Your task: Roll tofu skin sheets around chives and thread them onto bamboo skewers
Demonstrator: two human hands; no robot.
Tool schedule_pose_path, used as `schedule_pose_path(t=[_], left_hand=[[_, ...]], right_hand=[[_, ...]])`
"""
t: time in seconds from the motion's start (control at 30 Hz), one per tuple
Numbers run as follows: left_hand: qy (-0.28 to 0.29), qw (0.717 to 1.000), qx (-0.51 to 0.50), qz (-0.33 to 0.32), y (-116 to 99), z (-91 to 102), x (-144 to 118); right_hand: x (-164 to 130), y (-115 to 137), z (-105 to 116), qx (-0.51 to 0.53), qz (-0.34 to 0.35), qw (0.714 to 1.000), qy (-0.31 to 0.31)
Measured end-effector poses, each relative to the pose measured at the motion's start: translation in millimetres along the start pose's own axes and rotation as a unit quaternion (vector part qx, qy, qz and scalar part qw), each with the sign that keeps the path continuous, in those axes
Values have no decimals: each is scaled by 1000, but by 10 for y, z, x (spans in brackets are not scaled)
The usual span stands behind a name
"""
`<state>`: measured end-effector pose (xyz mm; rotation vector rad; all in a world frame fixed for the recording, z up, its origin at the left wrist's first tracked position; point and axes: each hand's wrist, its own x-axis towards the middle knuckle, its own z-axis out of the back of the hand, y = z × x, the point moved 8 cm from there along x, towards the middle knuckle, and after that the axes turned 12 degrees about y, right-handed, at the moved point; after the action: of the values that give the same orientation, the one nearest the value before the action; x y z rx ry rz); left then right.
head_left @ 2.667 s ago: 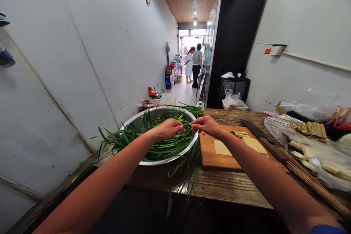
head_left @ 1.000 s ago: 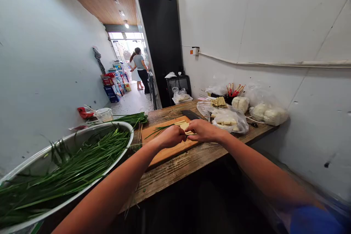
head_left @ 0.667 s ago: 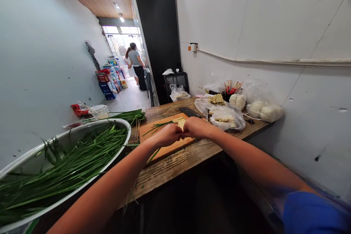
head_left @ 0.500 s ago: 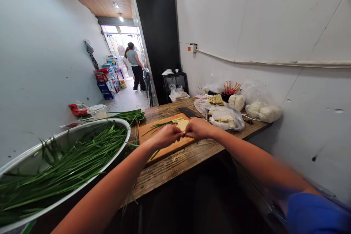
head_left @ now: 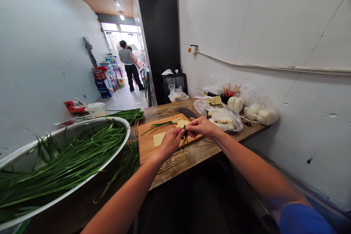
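Over the near right corner of a wooden cutting board (head_left: pixel 146 144), my left hand (head_left: pixel 170 142) and my right hand (head_left: pixel 201 127) pinch a short bunch of green chive stalks (head_left: pixel 185 136) between them. The bunch hangs almost upright from my right fingers. Pale tofu-skin sheets (head_left: pixel 159 139) lie flat on the board, and more long chives (head_left: pixel 159 125) lie across its far side. At the left stands a large metal bowl (head_left: pixel 90 175) filled with chives.
A cleaver (head_left: pixel 188 113) rests behind the board. Plastic bags of pale food (head_left: pixel 226 119), skewers (head_left: pixel 215 101) and white buns (head_left: pixel 260 114) crowd the worn wooden table (head_left: pixel 189 155) by the right wall. A black fridge (head_left: pixel 160 40) stands behind. Two people (head_left: pixel 128 65) stand far down the corridor.
My hands left the bowl and came to the cutting board with a few chives. In the last half second they shifted slightly, and the bunch now hangs folded between my fingers.
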<state>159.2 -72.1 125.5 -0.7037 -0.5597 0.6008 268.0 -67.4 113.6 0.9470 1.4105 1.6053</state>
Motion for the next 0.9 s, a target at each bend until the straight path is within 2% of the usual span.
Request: schedule_pose_path(t=[0.13,0.23,0.33,0.43,0.47,0.53,0.57,0.6,0.67,0.7,0.77,0.83,0.9], left_hand=[[-51,989,-133,49,216,-106,-17],[-5,967,-230,108,317,-185,-56],[45,979,-171,98,246,-108,-88],[63,992,-79,76,204,30,-117],[71,992,-65,78,217,63,-128],[88,990,-51,94,268,116,-154],[97,989,-51,104,295,143,-169],[106,987,-53,112,317,170,-184],[126,983,-61,117,332,228,-207],[138,981,-65,118,332,257,-214],[161,976,-74,126,346,323,-219],[178,970,-82,142,392,402,-211],[173,970,-67,156,471,512,-190]], right_hand=[[74,-170,-38,86,16,995,-50],[119,-225,-73,96,38,992,-77],[152,-275,-122,112,43,989,-82],[159,-307,-156,91,33,993,-69],[149,-279,-154,49,38,996,-66],[104,-120,-150,-99,83,989,-75],[71,3,-184,-195,121,970,-77],[36,128,-260,-292,164,940,-71],[-8,303,-503,-458,233,857,-34],[-4,338,-630,-523,246,816,-11],[66,344,-808,-624,227,748,16],[183,334,-883,-686,192,702,17],[320,326,-891,-700,175,692,11]])
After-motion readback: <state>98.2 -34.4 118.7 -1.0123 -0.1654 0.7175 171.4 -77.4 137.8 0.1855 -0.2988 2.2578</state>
